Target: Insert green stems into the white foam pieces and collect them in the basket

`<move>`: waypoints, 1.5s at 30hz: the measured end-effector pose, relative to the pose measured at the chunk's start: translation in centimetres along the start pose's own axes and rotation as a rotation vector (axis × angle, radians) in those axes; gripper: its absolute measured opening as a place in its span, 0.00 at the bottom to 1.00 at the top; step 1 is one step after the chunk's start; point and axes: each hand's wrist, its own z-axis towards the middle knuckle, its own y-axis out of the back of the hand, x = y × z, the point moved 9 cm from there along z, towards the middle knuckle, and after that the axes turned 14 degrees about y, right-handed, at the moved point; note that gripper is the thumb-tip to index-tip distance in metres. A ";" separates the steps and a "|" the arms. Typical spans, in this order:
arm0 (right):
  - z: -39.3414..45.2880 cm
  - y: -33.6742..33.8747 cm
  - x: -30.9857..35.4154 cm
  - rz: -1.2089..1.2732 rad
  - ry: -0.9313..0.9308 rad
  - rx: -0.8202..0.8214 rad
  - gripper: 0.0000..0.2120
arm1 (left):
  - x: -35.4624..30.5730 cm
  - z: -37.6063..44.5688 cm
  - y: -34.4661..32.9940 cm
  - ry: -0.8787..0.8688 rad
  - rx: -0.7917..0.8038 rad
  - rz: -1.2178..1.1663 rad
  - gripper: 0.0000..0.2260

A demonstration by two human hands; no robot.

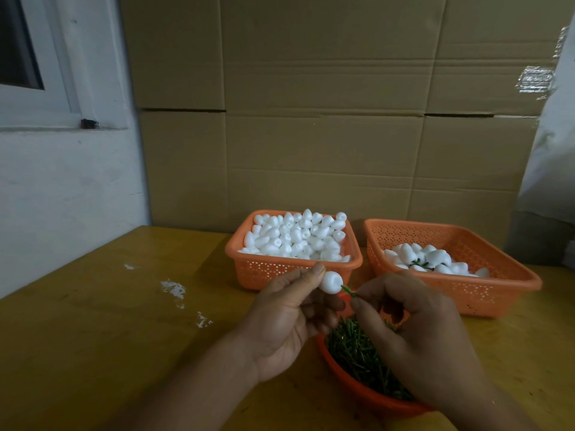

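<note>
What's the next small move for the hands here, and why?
Probably push the green stem further into the foam piece. The left hand pinches the foam, the right hand pinches the stem, and its tip only just meets the foam, with most still showing.

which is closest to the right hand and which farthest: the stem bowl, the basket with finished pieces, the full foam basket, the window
From the right hand, in the head view:
1. Stem bowl, directly beneath the hand.
2. Basket with finished pieces, just beyond the hand, to the right.
3. Full foam basket, farther back, on the left.
4. Window, far upper left, on the wall.
</note>
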 end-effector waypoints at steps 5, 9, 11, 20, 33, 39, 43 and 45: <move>0.0 0.0 0.2 -0.027 -0.006 0.016 0.07 | 0.0 -0.2 -0.1 -0.008 0.005 0.028 0.12; 0.0 0.0 0.2 -0.058 -0.017 0.028 0.07 | -0.1 -0.2 -0.1 -0.028 -0.020 0.068 0.14; 0.0 0.0 0.4 -0.106 -0.001 0.040 0.08 | -0.1 -0.2 0.0 -0.045 -0.044 0.092 0.15; 0.3 -0.2 1.0 -0.218 0.036 0.077 0.11 | -0.5 -0.3 0.0 -0.108 -0.092 0.167 0.16; -0.3 -0.3 -0.1 -0.086 -0.077 0.021 0.11 | -0.9 -0.4 0.0 -0.185 -0.091 0.168 0.14; -0.6 -0.6 -0.6 0.021 -0.141 0.010 0.08 | -1.2 -0.5 -0.2 -0.238 -0.069 0.185 0.06; -0.7 -0.7 -1.1 0.075 -0.182 -0.003 0.07 | -1.1 -0.5 -0.4 -0.244 -0.025 0.164 0.07; -0.8 -0.8 -1.3 0.095 -0.197 -0.007 0.08 | -1.2 -0.5 -0.4 -0.248 -0.019 0.172 0.08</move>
